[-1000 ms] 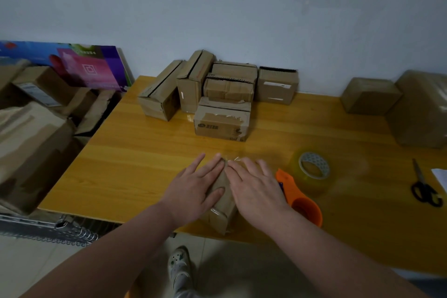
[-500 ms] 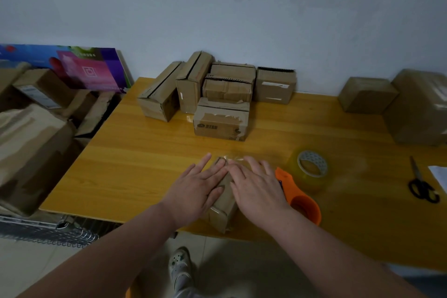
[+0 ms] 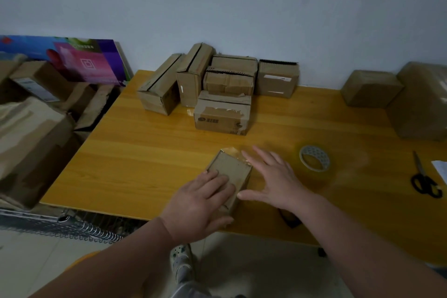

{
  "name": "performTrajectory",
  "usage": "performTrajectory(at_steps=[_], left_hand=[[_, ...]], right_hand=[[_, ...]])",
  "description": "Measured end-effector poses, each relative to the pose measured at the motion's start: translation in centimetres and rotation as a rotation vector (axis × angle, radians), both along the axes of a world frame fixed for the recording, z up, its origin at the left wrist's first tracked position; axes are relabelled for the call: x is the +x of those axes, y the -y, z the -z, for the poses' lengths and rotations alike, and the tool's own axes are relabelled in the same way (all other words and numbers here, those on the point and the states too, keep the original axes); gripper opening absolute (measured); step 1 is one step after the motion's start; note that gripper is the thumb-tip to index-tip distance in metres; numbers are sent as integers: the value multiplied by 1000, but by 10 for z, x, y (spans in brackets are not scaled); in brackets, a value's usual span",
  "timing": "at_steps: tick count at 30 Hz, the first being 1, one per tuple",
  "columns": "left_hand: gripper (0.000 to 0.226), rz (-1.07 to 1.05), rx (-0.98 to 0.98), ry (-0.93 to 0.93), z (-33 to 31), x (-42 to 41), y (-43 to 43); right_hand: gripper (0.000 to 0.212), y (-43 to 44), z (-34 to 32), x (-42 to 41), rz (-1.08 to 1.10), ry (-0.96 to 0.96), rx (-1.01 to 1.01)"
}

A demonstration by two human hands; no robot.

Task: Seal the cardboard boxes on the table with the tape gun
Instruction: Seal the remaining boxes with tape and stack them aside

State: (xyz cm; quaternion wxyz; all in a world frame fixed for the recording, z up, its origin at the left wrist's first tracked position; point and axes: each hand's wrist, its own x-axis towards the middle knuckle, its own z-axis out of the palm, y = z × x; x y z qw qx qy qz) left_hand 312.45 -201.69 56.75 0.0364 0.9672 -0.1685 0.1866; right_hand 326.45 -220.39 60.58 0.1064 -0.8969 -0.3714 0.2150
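Observation:
A small cardboard box [image 3: 233, 168] lies near the front edge of the wooden table [image 3: 145, 152], with clear tape crinkled at its far end. My left hand [image 3: 203, 203] rests flat on the near half of its top, thumb along the near end. My right hand [image 3: 275, 179] is spread just right of the box, its thumb by the box's side. The tape roll [image 3: 314, 158] shows beyond my right hand. The tape gun's body is hidden under that hand and forearm; only a dark part [image 3: 290, 220] shows at the table edge.
Several cardboard boxes [image 3: 222, 113] cluster at the back middle against the wall. Two bigger boxes [image 3: 370, 88] [image 3: 420, 104] stand at the back right. Black scissors [image 3: 424, 181] and a white paper [image 3: 441, 169] lie at the right. More cardboard [image 3: 31, 138] is piled left of the table.
My right hand has slid off the box top to the right and now covers the orange tape gun. My left hand has drawn back toward the box's near end, baring the far half.

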Motion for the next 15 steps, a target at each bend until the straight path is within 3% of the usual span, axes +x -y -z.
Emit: performTrajectory(at_steps=[9,15], left_hand=[[47,3,-129,-17,11,0,2],[44,31,-181,-8,11,1,2]], right_hand=[[103,-4,-3,-1,-291,318,-135],[97,-6,-13,-4,-437,362,-113]])
